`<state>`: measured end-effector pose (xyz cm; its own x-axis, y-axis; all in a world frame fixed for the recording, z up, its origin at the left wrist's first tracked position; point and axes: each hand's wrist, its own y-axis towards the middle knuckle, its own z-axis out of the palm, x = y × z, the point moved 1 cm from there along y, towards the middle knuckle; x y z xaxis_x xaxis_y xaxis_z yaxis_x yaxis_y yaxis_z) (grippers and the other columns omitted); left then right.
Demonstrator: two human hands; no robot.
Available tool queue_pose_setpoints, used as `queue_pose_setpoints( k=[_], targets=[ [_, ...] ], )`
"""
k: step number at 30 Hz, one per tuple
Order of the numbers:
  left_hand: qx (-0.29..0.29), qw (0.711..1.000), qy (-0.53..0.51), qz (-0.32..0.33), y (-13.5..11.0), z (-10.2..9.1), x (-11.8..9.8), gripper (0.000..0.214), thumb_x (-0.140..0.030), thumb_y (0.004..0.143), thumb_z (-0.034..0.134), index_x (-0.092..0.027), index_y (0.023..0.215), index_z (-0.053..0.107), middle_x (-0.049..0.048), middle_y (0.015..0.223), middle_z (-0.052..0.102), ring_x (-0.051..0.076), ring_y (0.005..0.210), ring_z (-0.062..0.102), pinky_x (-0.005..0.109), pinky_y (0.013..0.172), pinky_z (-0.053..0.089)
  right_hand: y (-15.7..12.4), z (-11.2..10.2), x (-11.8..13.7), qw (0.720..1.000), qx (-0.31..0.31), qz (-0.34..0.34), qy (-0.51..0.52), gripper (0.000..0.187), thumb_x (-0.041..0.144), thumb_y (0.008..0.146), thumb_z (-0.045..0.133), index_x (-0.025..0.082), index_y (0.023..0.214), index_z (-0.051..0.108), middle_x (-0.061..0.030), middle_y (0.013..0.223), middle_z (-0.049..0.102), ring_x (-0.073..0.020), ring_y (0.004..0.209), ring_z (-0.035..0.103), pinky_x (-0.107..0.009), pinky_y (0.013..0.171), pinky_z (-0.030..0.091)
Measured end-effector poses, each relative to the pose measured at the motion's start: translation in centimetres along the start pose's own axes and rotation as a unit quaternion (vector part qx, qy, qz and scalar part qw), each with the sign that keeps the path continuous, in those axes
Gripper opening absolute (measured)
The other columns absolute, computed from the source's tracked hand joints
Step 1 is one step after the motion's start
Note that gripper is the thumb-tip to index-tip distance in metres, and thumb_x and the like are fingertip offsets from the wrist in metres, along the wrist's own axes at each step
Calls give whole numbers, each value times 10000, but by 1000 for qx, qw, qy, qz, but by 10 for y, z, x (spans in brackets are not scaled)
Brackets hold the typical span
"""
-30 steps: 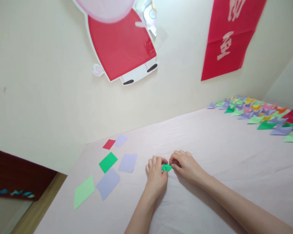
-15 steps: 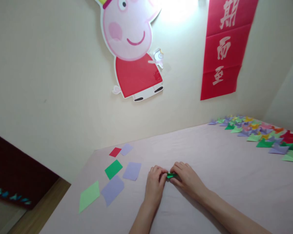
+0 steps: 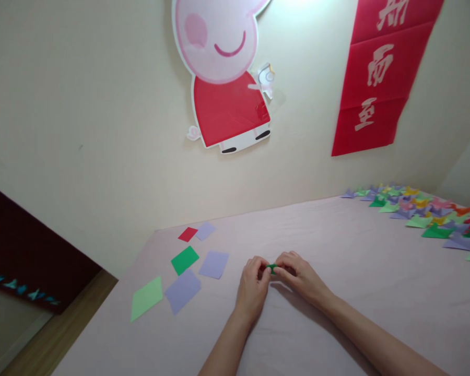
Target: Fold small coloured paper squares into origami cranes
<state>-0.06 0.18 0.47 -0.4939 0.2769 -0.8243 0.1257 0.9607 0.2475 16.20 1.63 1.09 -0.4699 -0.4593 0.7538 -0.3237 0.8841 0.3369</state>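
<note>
A small piece of folded green paper point(image 3: 272, 269) is pinched between my two hands, just above the pale pink tabletop point(image 3: 293, 334). My left hand point(image 3: 254, 287) grips its left side with thumb and fingertips. From the right, my right hand point(image 3: 300, 274) closes thumb and fingers on the other side. Most of the paper is covered by my fingers, so its exact shape cannot be made out. Left of my hands lie flat paper pieces: two lavender sheets point(image 3: 214, 264) point(image 3: 183, 291) and a dark green one point(image 3: 185, 260).
More flat pieces lie farther left: light green point(image 3: 147, 298), red point(image 3: 188, 234) and lavender point(image 3: 206, 231). Rows of colourful folded paper figures point(image 3: 419, 222) stand at the back right. A wall with a cartoon pig cutout point(image 3: 231, 109) and red banner point(image 3: 379, 78) bounds the table.
Both hands have drawn closer together around the green paper, and less of it shows. They appear slightly raised off the table. The camera view has shifted a little.
</note>
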Motion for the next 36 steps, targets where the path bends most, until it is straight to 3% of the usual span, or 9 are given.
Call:
queue_pose_setpoints(
  k=[4, 8, 13, 20, 27, 33, 36],
  targets=[
    [10, 1000, -18, 5, -2, 2, -2, 88, -194, 872, 528, -207, 796, 569, -9, 811, 573, 176, 811, 504, 300, 762, 369, 1, 1, -1, 1000, -14, 8, 20, 167, 243, 899, 537, 204, 760, 621, -17, 759, 615, -189, 785, 561, -309, 733, 445],
    [-3, 997, -72, -16, 1, 5, 5, 126, -270, 919, 493, -205, 817, 530, -32, 736, 533, 149, 708, 500, 267, 673, 374, 1, 5, -7, 997, -30, 39, 63, 230, 344, 893, 536, 205, 738, 633, -13, 731, 601, -183, 739, 556, -294, 684, 434],
    [-19, 988, -154, -28, 7, 14, 8, 141, -340, 935, 486, -210, 882, 498, -32, 774, 534, 140, 738, 530, 250, 695, 408, 3, 7, -13, 990, -41, 66, 114, 254, 420, 855, 562, 201, 772, 659, -9, 712, 611, -172, 686, 543, -278, 642, 430],
    [4, 971, -238, -30, 14, 21, 3, 147, -322, 869, 554, -188, 916, 517, 1, 820, 576, 147, 761, 562, 252, 712, 443, 3, 3, -10, 971, -20, 91, 220, 248, 430, 815, 606, 190, 819, 667, -11, 765, 666, -177, 727, 591, -278, 686, 464],
    [11, 970, -240, -25, 12, 17, 4, 119, -198, 778, 542, -176, 894, 559, 1, 830, 601, 134, 730, 547, 240, 691, 430, 2, 4, -14, 968, -46, 105, 223, 240, 429, 787, 598, 192, 788, 636, 20, 665, 591, -142, 596, 505, -260, 575, 408],
    [-22, 980, -197, -31, 9, 18, 5, 86, -260, 817, 577, -175, 811, 567, -11, 746, 582, 138, 701, 525, 243, 671, 413, 0, 2, -18, 968, -87, 105, 209, 204, 396, 802, 568, 198, 828, 609, 9, 713, 582, -157, 643, 505, -272, 597, 401],
    [-16, 985, -171, -19, 7, 18, 2, 85, -257, 819, 586, -175, 794, 592, -9, 743, 605, 145, 703, 532, 249, 669, 413, 0, 1, -16, 978, -101, 72, 168, 186, 385, 791, 607, 207, 839, 628, 5, 762, 566, -159, 666, 487, -279, 619, 395]
  ],
)
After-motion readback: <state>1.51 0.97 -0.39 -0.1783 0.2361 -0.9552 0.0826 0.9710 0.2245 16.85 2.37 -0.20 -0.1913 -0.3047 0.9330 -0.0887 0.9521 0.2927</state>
